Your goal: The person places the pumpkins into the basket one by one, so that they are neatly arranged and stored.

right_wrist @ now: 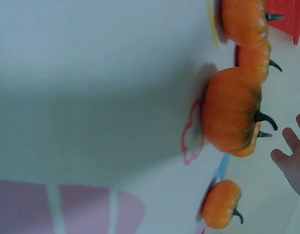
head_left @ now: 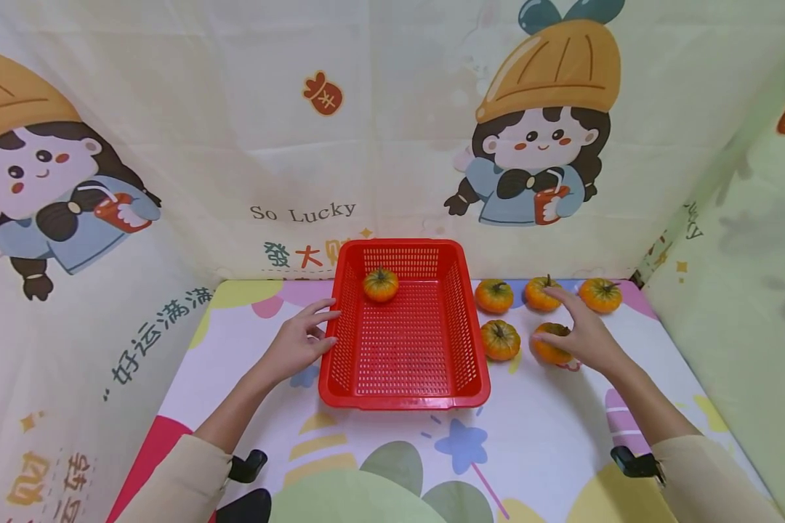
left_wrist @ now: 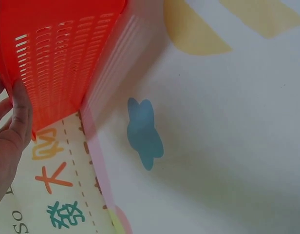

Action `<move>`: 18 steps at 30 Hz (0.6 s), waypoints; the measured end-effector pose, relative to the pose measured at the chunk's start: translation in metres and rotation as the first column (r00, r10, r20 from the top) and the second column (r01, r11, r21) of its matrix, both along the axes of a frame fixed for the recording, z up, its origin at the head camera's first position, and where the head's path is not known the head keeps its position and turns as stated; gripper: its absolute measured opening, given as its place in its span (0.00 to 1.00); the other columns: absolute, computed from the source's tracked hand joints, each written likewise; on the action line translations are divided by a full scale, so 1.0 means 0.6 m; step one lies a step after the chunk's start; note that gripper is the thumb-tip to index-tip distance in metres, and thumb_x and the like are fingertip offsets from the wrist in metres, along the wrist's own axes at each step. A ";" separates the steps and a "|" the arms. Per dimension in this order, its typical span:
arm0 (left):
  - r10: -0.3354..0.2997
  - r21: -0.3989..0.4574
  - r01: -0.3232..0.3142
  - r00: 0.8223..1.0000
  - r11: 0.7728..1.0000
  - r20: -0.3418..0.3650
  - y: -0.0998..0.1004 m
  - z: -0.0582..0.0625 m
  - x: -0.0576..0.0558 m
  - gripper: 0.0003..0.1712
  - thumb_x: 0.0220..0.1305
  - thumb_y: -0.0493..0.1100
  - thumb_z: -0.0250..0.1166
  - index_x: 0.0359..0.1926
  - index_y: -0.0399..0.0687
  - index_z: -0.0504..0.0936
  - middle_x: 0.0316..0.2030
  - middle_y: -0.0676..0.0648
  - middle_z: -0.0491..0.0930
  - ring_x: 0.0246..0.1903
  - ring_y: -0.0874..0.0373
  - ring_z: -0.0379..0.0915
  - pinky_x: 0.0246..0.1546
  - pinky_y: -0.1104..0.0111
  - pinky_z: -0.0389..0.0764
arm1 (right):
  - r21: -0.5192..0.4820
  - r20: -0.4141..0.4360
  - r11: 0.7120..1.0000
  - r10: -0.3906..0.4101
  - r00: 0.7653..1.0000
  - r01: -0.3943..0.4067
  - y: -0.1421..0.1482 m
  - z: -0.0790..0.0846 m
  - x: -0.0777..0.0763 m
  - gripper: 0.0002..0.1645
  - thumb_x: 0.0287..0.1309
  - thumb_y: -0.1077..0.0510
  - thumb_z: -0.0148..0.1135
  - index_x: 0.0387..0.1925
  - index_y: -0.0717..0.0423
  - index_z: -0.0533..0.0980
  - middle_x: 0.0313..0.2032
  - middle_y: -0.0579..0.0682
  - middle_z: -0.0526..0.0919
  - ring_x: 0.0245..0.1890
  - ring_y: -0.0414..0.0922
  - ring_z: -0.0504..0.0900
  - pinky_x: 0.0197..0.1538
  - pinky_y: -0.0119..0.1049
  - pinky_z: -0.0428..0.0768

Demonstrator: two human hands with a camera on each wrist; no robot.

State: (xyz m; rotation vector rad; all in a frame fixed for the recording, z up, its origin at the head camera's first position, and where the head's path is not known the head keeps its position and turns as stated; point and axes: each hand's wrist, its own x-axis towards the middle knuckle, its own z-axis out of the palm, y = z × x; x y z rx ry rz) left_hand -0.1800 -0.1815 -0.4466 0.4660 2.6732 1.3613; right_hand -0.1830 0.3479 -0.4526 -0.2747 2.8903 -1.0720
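A red plastic basket (head_left: 399, 401) with slotted walls stands upright on the table, a small orange pumpkin (head_left: 381, 285) in its far left part. My left hand (head_left: 299, 341) holds the basket's left rim, which passes between the fingers in the left wrist view. My right hand (head_left: 584, 333) reaches over another pumpkin (head_left: 552, 345) to the right of the basket, thumb and fingers spread. In the right wrist view those fingers (right_wrist: 291, 139) are apart from the big near pumpkin (right_wrist: 230, 112) and its dark stem.
More pumpkins lie right of the basket: one by its near right wall (head_left: 500, 341), and a back row with a left pumpkin (head_left: 494, 297), a middle pumpkin (head_left: 538, 294) and a right pumpkin (head_left: 600, 296). A printed cloth wall (head_left: 399, 145) rises behind the patterned table (head_left: 536, 428).
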 end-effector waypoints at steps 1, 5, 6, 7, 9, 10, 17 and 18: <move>0.001 -0.002 -0.001 1.000 1.000 0.002 0.000 0.000 0.000 0.32 0.64 0.35 0.71 0.69 0.38 0.76 0.75 0.44 0.65 0.39 0.55 0.81 0.36 0.68 0.88 | -0.003 0.003 1.000 -0.008 1.000 0.008 0.003 -0.004 0.003 0.58 0.56 0.49 0.78 0.78 0.60 0.56 0.75 0.69 0.59 0.74 0.72 0.56 0.67 0.78 0.59; 0.007 -0.014 -0.007 1.000 1.000 0.007 0.001 0.000 0.001 0.32 0.64 0.36 0.71 0.69 0.40 0.77 0.75 0.46 0.66 0.39 0.54 0.81 0.36 0.68 0.88 | 0.007 0.027 0.999 -0.045 0.999 0.045 0.015 -0.022 0.014 0.63 0.54 0.45 0.79 0.79 0.64 0.52 0.73 0.74 0.58 0.71 0.73 0.59 0.66 0.78 0.61; 0.008 -0.016 -0.008 1.000 1.000 0.008 0.001 0.001 0.001 0.32 0.64 0.36 0.71 0.68 0.40 0.77 0.75 0.46 0.66 0.39 0.54 0.81 0.36 0.67 0.88 | 0.006 0.038 0.999 -0.050 0.998 0.050 0.018 -0.027 0.017 0.64 0.54 0.44 0.79 0.79 0.64 0.51 0.73 0.75 0.58 0.71 0.73 0.59 0.66 0.77 0.61; 0.005 -0.020 -0.005 1.000 1.000 0.005 0.001 0.001 0.001 0.32 0.64 0.36 0.71 0.69 0.40 0.77 0.75 0.45 0.65 0.39 0.53 0.81 0.36 0.67 0.88 | 0.005 0.045 0.999 -0.054 0.998 0.053 0.020 -0.031 0.019 0.65 0.54 0.44 0.79 0.79 0.65 0.50 0.73 0.75 0.58 0.71 0.73 0.59 0.66 0.77 0.61; 0.008 -0.021 -0.008 1.000 1.000 0.007 0.002 0.002 0.002 0.32 0.64 0.36 0.71 0.68 0.40 0.77 0.75 0.45 0.66 0.39 0.54 0.81 0.37 0.67 0.88 | -0.002 0.057 0.998 -0.061 0.996 0.061 0.025 -0.040 0.023 0.66 0.53 0.44 0.79 0.79 0.66 0.49 0.72 0.76 0.59 0.71 0.74 0.59 0.66 0.77 0.60; 0.009 -0.019 -0.009 1.000 1.000 0.009 0.002 0.002 0.002 0.32 0.64 0.36 0.71 0.68 0.40 0.77 0.75 0.45 0.66 0.40 0.54 0.81 0.37 0.67 0.88 | -0.014 0.061 0.998 -0.062 0.996 0.063 0.027 -0.045 0.025 0.67 0.53 0.45 0.80 0.79 0.66 0.48 0.72 0.77 0.59 0.71 0.74 0.59 0.67 0.77 0.60; 0.013 -0.015 -0.013 1.000 1.000 0.013 0.003 0.001 0.001 0.32 0.64 0.35 0.71 0.69 0.39 0.76 0.75 0.46 0.65 0.40 0.53 0.81 0.37 0.68 0.88 | -0.060 0.104 0.996 -0.053 0.993 0.059 0.042 -0.077 0.032 0.71 0.52 0.47 0.81 0.81 0.63 0.43 0.76 0.76 0.54 0.73 0.74 0.57 0.70 0.74 0.59; 0.013 -0.015 -0.013 1.000 1.000 0.013 0.003 0.001 0.001 0.32 0.64 0.35 0.71 0.69 0.39 0.76 0.75 0.46 0.65 0.39 0.53 0.81 0.37 0.68 0.88 | -0.060 0.111 0.996 -0.052 0.992 0.058 0.043 -0.080 0.032 0.71 0.52 0.47 0.81 0.81 0.62 0.43 0.76 0.75 0.53 0.73 0.74 0.57 0.70 0.74 0.58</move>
